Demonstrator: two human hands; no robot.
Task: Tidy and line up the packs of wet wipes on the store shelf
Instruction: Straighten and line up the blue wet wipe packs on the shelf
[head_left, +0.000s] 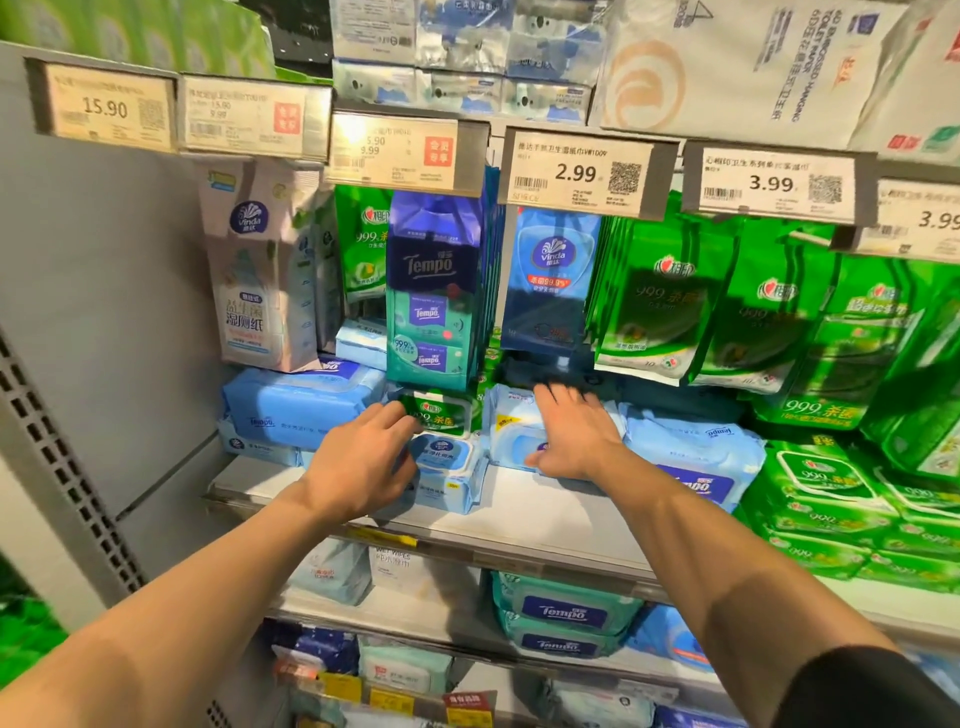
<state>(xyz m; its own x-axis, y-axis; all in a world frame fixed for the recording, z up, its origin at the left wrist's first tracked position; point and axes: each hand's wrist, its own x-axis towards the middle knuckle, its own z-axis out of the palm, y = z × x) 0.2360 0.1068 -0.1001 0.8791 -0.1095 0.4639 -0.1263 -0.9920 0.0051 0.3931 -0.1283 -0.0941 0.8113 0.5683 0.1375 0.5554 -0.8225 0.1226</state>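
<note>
Wipes packs mid-straighten. Left hand (363, 462) fingers curled round the green pack (441, 413) atop the small blue pack (447, 467). Right hand (571, 436) flat, fingers straight, pressing the pale pack (514, 431) beneath them. Next, likely: square both to the shelf (545, 514) edge.

Green packs (670, 296): we see glossy plastic film, creased, catching glare.
Blue packs (301, 405): soft plastic wrap, we note a satin sheen and wrinkles.
Lid (444, 449): smooth hard plastic, it looks to us.
Shelf (545, 525): we take it for painted metal, matt, pale grey.
Upright (62, 467): grey metal, perforated, dull finish.
Price tags (576, 174): we read paper behind clear shiny plastic.
</note>
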